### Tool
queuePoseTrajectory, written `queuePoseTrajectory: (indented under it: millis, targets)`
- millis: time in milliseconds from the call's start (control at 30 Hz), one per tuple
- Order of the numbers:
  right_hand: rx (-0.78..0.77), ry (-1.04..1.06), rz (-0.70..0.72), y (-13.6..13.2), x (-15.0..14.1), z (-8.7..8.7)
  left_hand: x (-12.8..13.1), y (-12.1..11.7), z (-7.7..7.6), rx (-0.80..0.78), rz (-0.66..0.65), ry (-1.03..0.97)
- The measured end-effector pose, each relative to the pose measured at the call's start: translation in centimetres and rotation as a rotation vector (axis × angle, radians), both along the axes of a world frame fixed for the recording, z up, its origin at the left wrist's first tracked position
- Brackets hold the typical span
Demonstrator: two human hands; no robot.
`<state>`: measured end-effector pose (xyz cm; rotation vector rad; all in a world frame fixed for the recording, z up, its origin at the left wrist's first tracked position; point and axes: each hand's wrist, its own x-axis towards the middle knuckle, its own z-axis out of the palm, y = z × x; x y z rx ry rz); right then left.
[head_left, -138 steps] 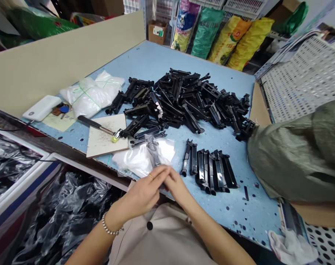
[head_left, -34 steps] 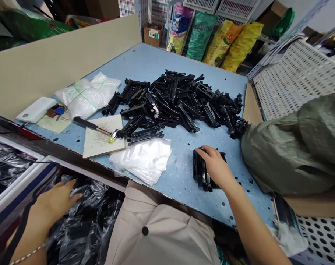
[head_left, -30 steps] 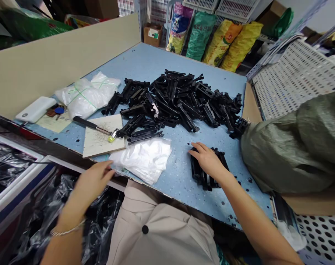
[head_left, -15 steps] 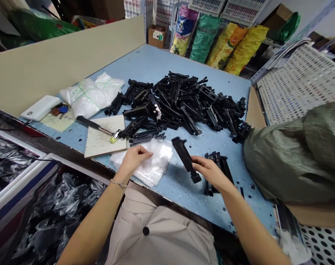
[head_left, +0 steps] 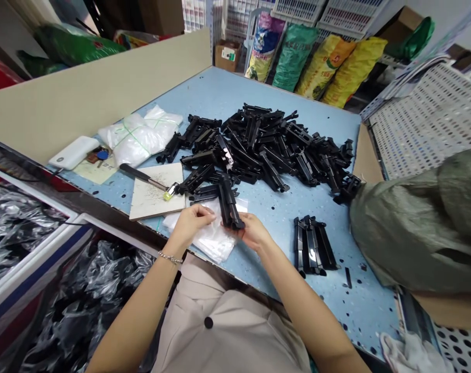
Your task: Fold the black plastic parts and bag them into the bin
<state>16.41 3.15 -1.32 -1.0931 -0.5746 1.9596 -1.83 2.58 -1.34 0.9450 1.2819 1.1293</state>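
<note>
My right hand (head_left: 254,234) grips a stack of black plastic parts (head_left: 229,203) by its near end, holding it over a pile of clear plastic bags (head_left: 213,239) at the table's front edge. My left hand (head_left: 191,223) pinches the top bag just left of the stack. A small row of lined-up black parts (head_left: 312,248) lies on the blue table (head_left: 220,88) to the right of my hands. A big heap of the same black parts (head_left: 266,145) fills the table's middle.
A hammer (head_left: 146,179) lies on a white tile (head_left: 155,199) to the left, with tied white bags (head_left: 140,135) and a white power bank (head_left: 73,152) behind. A green sack (head_left: 422,223) lies at the right. Bagged parts (head_left: 84,305) fill the bin below left.
My right hand has carried the stack of black parts left from the small row to the clear bags. My left hand rose from the bin below and took hold of the top bag.
</note>
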Motion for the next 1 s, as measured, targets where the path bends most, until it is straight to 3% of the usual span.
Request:
queuePoseTrajectory:
  millis: [100, 267, 333, 467, 533, 667, 800, 900, 1000]
  targets:
    - [0.02, 0.027, -0.057, -0.3, 0.7, 0.3, -0.3, -0.2, 0.0, 0.011, 0.082, -0.052]
    - [0.06, 0.086, 0.085, -0.8, -0.1, 0.8, 0.7, -0.3, 0.0, 0.1, 0.032, -0.041]
    - [0.03, 0.028, 0.065, -0.7, -0.5, 0.5, 0.3, -0.5, 0.2, 0.208, 0.006, 0.134]
    - [0.051, -0.065, -0.04, -1.2, 0.2, 0.5, -1.4, -0.9, 0.7, 0.397, -0.091, 0.678]
    - [0.076, -0.019, -0.001, -2.1, 1.0, 0.9, -1.9, -0.9, 0.7, 0.401, -0.129, 0.778]
    - [-0.081, 0.113, 0.221, -4.2, 2.2, 0.8, -1.7, -0.6, 0.3, 0.316, -0.129, 0.703]
    - [-0.255, 0.13, 0.246, -5.1, 1.9, -0.6, -0.9, -1.6, 0.8, 0.419, -0.123, 0.655]
    - [-0.195, 0.102, 0.199, -5.0, 1.2, -0.4, -0.3, -3.5, 2.0, 0.585, -0.24, 0.633]
    - [-0.118, 0.135, 0.155, -5.3, 1.1, 0.6, -0.4, -4.8, 2.9, 0.617, -0.283, 0.601]
